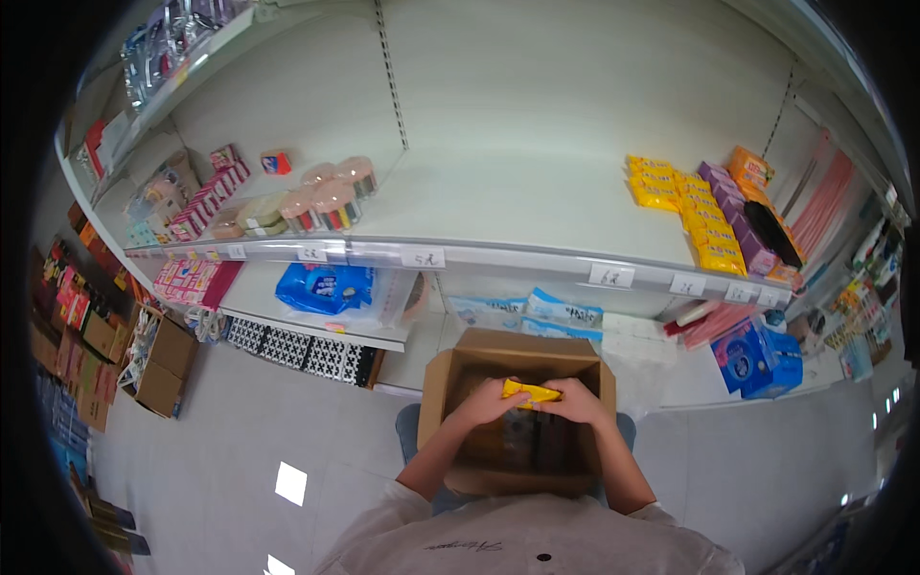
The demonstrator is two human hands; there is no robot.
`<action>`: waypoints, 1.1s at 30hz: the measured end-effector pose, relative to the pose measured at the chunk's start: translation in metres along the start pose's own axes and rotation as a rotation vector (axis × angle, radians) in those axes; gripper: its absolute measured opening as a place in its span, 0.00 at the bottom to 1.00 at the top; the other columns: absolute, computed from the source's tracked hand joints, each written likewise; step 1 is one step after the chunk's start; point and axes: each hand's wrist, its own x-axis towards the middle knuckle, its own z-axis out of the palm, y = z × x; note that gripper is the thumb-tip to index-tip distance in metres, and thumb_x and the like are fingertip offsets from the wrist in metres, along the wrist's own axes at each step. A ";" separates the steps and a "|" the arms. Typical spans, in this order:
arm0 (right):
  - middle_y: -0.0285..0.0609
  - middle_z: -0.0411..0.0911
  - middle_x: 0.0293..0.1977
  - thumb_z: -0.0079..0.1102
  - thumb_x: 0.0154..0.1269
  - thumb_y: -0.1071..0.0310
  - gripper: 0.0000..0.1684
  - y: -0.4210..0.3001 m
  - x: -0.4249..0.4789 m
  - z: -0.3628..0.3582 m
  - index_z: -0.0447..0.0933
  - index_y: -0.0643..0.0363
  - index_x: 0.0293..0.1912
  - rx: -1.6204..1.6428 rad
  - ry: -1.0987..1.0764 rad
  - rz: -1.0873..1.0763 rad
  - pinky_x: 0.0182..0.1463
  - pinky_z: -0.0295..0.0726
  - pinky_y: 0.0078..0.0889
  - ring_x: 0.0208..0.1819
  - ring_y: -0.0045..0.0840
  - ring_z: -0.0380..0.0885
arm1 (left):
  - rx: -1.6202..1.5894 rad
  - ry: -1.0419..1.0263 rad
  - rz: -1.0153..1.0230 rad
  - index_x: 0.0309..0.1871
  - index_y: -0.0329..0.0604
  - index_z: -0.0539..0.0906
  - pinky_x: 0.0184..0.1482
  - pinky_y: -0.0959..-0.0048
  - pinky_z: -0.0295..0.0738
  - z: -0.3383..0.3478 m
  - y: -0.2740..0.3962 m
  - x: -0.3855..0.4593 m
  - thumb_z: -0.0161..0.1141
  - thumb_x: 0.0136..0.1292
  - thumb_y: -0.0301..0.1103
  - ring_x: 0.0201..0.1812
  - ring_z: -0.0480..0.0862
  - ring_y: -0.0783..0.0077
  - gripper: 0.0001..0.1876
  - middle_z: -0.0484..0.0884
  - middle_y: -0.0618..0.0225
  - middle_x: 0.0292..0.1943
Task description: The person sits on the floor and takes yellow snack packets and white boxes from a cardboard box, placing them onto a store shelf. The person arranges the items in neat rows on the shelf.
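Observation:
A small yellow plastic packet (530,393) is held between both hands, over the mouth of an open cardboard box (521,480). My left hand (489,402) grips its left end and my right hand (573,402) its right end. The box stands before my body with its flaps up; dim items lie at its bottom, too dark to name. On the white shelf (517,194) ahead, rows of similar yellow packets (701,219) lie at the right, beside purple boxes (739,223) and orange packets (751,169).
Cotton swab tubs (334,201) and pink striped boxes (208,201) stand on the shelf's left. Below its price rail (517,260) lie a blue pack (327,287), blue-white packets (560,316) and a blue package (755,356). Another open carton (165,370) stands on the floor at left.

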 end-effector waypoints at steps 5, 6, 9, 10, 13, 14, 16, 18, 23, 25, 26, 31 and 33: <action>0.40 0.85 0.37 0.73 0.62 0.68 0.18 0.004 -0.030 0.020 0.80 0.68 0.47 0.416 0.248 0.104 0.44 0.80 0.24 0.39 0.15 0.80 | -0.137 -0.013 -0.055 0.44 0.29 0.84 0.35 0.68 0.81 0.007 0.023 -0.001 0.59 0.71 0.40 0.30 0.89 0.66 0.18 0.88 0.55 0.30; 0.39 0.85 0.39 0.73 0.62 0.68 0.19 0.001 -0.033 0.026 0.79 0.68 0.48 0.532 0.310 0.091 0.45 0.81 0.24 0.40 0.15 0.81 | -0.110 -0.002 -0.038 0.45 0.29 0.84 0.35 0.69 0.81 0.006 0.022 -0.002 0.59 0.72 0.40 0.30 0.89 0.66 0.18 0.88 0.55 0.31; 0.36 0.83 0.42 0.72 0.63 0.71 0.19 -0.013 -0.038 0.028 0.77 0.67 0.51 0.549 0.376 0.128 0.47 0.81 0.22 0.43 0.13 0.80 | -0.099 0.029 0.039 0.48 0.30 0.83 0.36 0.70 0.81 0.009 0.014 -0.003 0.58 0.72 0.39 0.31 0.89 0.67 0.17 0.88 0.56 0.33; 0.36 0.83 0.40 0.72 0.63 0.69 0.19 -0.017 -0.040 0.029 0.78 0.66 0.51 0.596 0.395 0.126 0.46 0.80 0.20 0.42 0.13 0.80 | -0.139 0.040 0.079 0.50 0.30 0.82 0.37 0.70 0.81 0.012 0.006 -0.002 0.57 0.73 0.38 0.31 0.89 0.67 0.17 0.88 0.57 0.33; 0.37 0.83 0.39 0.72 0.63 0.66 0.20 -0.034 -0.049 0.000 0.78 0.65 0.51 0.288 0.437 0.186 0.46 0.80 0.22 0.41 0.14 0.80 | -0.253 0.021 0.100 0.51 0.31 0.81 0.41 0.70 0.81 0.011 0.008 -0.003 0.52 0.74 0.33 0.33 0.88 0.66 0.14 0.88 0.56 0.33; 0.39 0.83 0.38 0.72 0.63 0.65 0.21 -0.054 -0.051 -0.021 0.77 0.64 0.51 0.054 0.479 0.132 0.45 0.80 0.24 0.39 0.17 0.80 | -0.282 0.019 0.092 0.52 0.32 0.80 0.42 0.69 0.81 0.006 0.011 -0.001 0.49 0.75 0.30 0.34 0.88 0.65 0.13 0.88 0.56 0.33; 0.42 0.83 0.36 0.71 0.64 0.64 0.18 -0.078 -0.051 -0.057 0.79 0.64 0.49 0.093 0.663 -0.024 0.44 0.77 0.26 0.37 0.22 0.77 | -0.276 0.038 0.104 0.51 0.32 0.80 0.41 0.70 0.80 0.004 0.011 0.000 0.48 0.75 0.29 0.34 0.87 0.66 0.12 0.88 0.57 0.32; 0.42 0.82 0.35 0.68 0.67 0.63 0.17 -0.075 -0.052 -0.104 0.79 0.66 0.47 -0.117 0.921 -0.132 0.42 0.76 0.25 0.36 0.20 0.77 | -0.226 0.046 0.098 0.51 0.33 0.80 0.40 0.72 0.80 0.004 0.015 0.000 0.47 0.76 0.28 0.33 0.87 0.69 0.11 0.87 0.59 0.31; 0.43 0.77 0.26 0.63 0.71 0.60 0.18 -0.078 -0.013 -0.222 0.75 0.68 0.38 -0.222 1.304 -0.174 0.30 0.68 0.27 0.27 0.19 0.68 | -0.147 0.009 0.098 0.51 0.36 0.80 0.39 0.72 0.80 0.007 0.014 -0.004 0.50 0.75 0.29 0.33 0.87 0.70 0.10 0.87 0.61 0.31; 0.45 0.76 0.24 0.63 0.70 0.57 0.21 -0.065 -0.001 -0.269 0.74 0.69 0.36 -0.357 1.265 -0.163 0.30 0.68 0.30 0.26 0.22 0.70 | -0.129 -0.011 0.113 0.51 0.36 0.80 0.40 0.72 0.81 0.009 0.017 -0.001 0.51 0.75 0.29 0.34 0.87 0.70 0.10 0.87 0.61 0.31; 0.46 0.77 0.24 0.64 0.70 0.55 0.23 -0.056 0.004 -0.288 0.74 0.70 0.37 -0.434 1.221 -0.088 0.31 0.70 0.31 0.26 0.24 0.73 | -0.131 -0.016 0.108 0.51 0.36 0.80 0.40 0.72 0.81 0.011 0.017 -0.002 0.52 0.75 0.29 0.34 0.88 0.70 0.10 0.88 0.61 0.31; 0.53 0.83 0.32 0.67 0.64 0.50 0.29 -0.067 0.044 -0.325 0.78 0.69 0.47 -0.467 1.040 0.278 0.39 0.80 0.36 0.36 0.36 0.84 | -0.023 -0.062 0.083 0.48 0.36 0.81 0.41 0.71 0.82 0.015 0.006 0.000 0.57 0.72 0.31 0.36 0.89 0.69 0.09 0.89 0.59 0.33; 0.56 0.84 0.37 0.69 0.62 0.48 0.33 -0.065 0.051 -0.325 0.77 0.68 0.54 -0.606 1.027 0.313 0.43 0.82 0.40 0.41 0.39 0.85 | 0.039 -0.099 0.060 0.47 0.37 0.82 0.42 0.70 0.82 0.017 0.008 -0.002 0.59 0.71 0.32 0.37 0.90 0.68 0.09 0.89 0.59 0.35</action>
